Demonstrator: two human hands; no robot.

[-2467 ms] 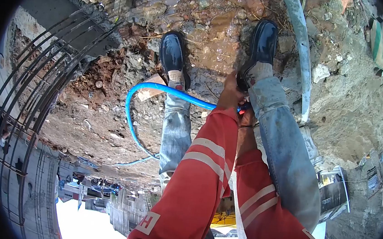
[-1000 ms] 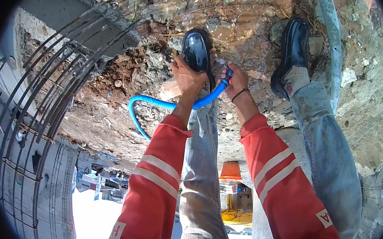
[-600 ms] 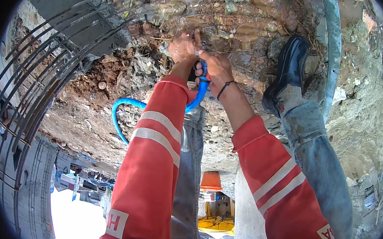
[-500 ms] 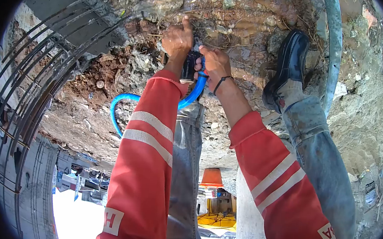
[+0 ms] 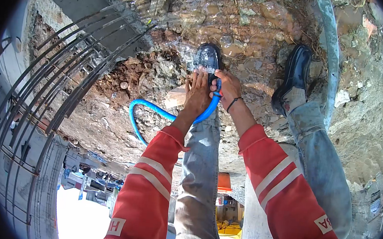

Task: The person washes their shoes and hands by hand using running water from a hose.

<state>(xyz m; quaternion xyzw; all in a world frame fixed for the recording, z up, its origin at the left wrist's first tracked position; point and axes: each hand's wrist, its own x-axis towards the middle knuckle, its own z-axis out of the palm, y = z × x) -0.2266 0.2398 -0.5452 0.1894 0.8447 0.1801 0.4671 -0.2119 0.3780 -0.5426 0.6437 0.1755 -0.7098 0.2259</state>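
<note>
My right hand is closed around the end of a blue hose, close above my left shoe. Water splashes over the toe of that black shoe. My left hand lies on the near part of the shoe with its fingers stretched out, beside the hose end. From my hands the hose curves down and left, passing behind my left forearm. My right foot, in a matching black shoe, stands apart on the right. The hose's very tip is partly hidden by my fingers and the spray.
Bent steel rebar arcs along the left beside a concrete slab. Wet, stony ground lies around my feet. A grey pipe runs along the right. An orange bucket-like object and a concrete column are behind me.
My left hand has come back from beyond the shoe to lie on it, fingers extended. The shoe's toe, earlier hidden, now shows with water splashing on it. My right hand keeps the hose.
</note>
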